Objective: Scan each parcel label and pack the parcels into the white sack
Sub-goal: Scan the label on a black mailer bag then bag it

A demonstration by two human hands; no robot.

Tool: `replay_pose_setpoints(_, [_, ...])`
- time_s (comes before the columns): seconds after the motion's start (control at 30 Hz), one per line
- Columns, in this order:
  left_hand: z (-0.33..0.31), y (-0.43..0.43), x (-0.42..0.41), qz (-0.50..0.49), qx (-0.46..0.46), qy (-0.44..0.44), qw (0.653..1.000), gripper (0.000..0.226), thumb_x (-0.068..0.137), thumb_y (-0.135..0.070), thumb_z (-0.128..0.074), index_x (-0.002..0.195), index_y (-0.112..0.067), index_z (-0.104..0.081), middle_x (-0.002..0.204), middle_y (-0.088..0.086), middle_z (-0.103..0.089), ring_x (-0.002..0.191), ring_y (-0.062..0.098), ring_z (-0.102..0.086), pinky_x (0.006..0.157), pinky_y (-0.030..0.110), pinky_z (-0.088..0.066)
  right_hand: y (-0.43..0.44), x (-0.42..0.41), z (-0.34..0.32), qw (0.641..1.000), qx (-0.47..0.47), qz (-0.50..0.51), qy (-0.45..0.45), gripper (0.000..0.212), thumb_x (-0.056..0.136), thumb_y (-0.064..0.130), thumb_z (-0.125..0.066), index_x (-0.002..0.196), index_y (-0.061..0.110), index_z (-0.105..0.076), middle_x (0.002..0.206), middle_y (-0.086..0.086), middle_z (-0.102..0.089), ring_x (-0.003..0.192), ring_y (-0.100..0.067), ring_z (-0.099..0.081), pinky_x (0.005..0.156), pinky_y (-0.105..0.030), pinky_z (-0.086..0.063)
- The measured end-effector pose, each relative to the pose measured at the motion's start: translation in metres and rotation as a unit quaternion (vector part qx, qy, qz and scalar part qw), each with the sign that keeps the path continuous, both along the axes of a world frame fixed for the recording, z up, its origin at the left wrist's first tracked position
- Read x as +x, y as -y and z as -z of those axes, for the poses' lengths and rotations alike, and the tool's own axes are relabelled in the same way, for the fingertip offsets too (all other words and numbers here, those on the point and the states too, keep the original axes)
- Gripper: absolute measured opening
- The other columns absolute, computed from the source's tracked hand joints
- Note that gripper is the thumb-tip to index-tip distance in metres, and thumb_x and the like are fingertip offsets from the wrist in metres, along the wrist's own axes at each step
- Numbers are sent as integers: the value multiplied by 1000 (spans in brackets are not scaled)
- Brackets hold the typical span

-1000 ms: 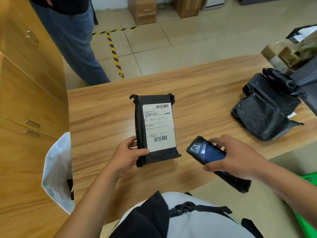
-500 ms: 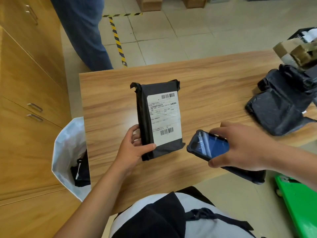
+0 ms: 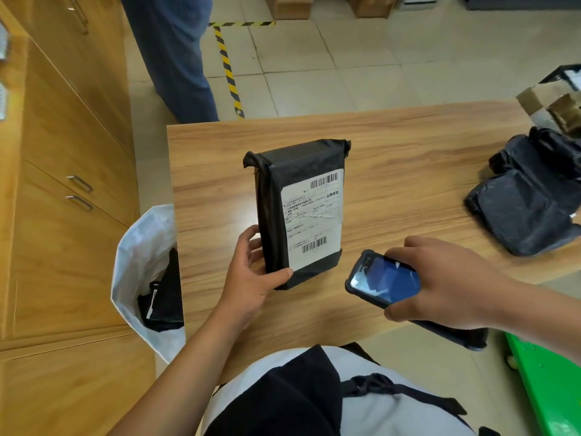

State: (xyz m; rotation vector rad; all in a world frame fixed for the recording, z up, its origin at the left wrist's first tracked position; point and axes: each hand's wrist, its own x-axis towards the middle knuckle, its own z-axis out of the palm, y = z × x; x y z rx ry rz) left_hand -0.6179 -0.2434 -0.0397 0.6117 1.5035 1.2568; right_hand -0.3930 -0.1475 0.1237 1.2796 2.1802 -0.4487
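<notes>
1. We hold the black parcel (image 3: 298,212) in our left hand (image 3: 251,278). The thumb lies across its near corner and the fingers curl round its left side. Its long axis runs away from us and the label (image 3: 312,220) faces up. We cannot tell whether its near end rests on the bench (image 3: 408,171).
2. Our right hand (image 3: 446,284) is wrapped round the scanner (image 3: 383,280), just right of the parcel's near end and not touching it. The screen is tilted up and the scanner's nose points toward the lower barcode.
3. The white sack (image 3: 138,265) hangs open off the bench's left edge, below and left of the holding hand, with a dark parcel (image 3: 166,297) already inside. We judge that the left hand, being nearer, will carry the parcel leftward over that edge once the scan is done.
4. More black parcels (image 3: 528,196) lie well apart on the bench to the right.
5. Wooden cabinets (image 3: 63,152) stand close behind the sack. Another person's leg (image 3: 176,58) stands on the tiled floor beyond the bench, and a green cart (image 3: 547,382) sits low on our right.
</notes>
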Motion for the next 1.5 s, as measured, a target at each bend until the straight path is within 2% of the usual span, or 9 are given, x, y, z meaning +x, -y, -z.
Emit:
replay_pose_setpoints(0.17, [0,1,-10,-12,22,-24,999,85,71,10,-81,119,-49,-41,123,-11,-56,102,-14,-59,76,11,-51,-3,-8,-2,1000,5,-2,3,67,55,74,-64,108,32,-61,86,12,-48,81,-9,-50,68,-31,-46])
replay_pose_setpoints(0.37, [8,5,-16,-34,26,-24,999,86,70,9,-82,120,-49,-43,124,-8,-58,112,3,-60,84,20,-54,-3,-13,1,1000,12,-13,12,67,58,72,-66,113,34,-60,85,11,-47,82,-12,-49,67,-32,-45])
replay_pose_setpoints(0.5, [8,11,-19,-41,19,-15,999,85,71,9,-81,127,-41,-42,126,-6,-58,105,-8,-59,78,13,-52,-4,-12,4,1000,15,-4,8,71,59,71,-69,117,32,-61,88,12,-48,82,-11,-51,69,-32,-46])
replay_pose_setpoints(0.83, [15,52,-57,-182,-34,9,983,82,75,4,-79,135,-37,-41,128,-9,-58,112,4,-60,84,24,-51,12,-28,29,991,-16,77,-111,76,56,67,-78,120,29,-60,95,11,-52,82,-9,-56,72,-36,-52])
replay_pose_setpoints(1.0, [17,85,-106,-315,-77,-20,946,78,78,7,-76,139,-27,-41,119,-5,-61,106,8,-64,88,30,-53,28,-36,49,951,-94,198,-219,72,62,47,-87,125,33,-57,106,14,-54,80,-9,-64,58,-28,-53])
replay_pose_setpoints(1.13, [13,101,-137,-346,-112,-64,929,78,82,0,-75,146,-24,-38,121,-2,-55,94,2,-60,73,21,-49,33,-33,63,904,-99,294,-295,71,65,38,-89,129,29,-60,105,7,-61,73,-17,-69,60,-33,-54])
replay_pose_setpoints(1.23, [18,109,-155,-342,-139,-94,925,81,81,0,-76,147,-24,-36,125,-1,-53,95,7,-61,68,22,-48,33,-26,68,872,-103,353,-324,70,70,27,-87,134,20,-59,102,3,-61,78,-19,-67,56,-30,-49])
replay_pose_setpoints(1.4, [39,109,-159,-292,-233,-89,923,78,78,2,-76,143,-20,-38,109,0,-60,92,20,-60,67,32,-52,35,-22,70,865,-99,370,-325,76,66,29,-89,136,20,-58,106,3,-61,84,-20,-66,59,-33,-49])
replay_pose_setpoints(1.5, [57,109,-156,-251,-289,-57,922,70,74,1,-77,132,-18,-44,121,10,-63,99,31,-64,67,36,-54,33,-24,67,855,-99,378,-342,71,70,23,-87,134,19,-59,103,2,-62,80,-21,-66,56,-33,-48])
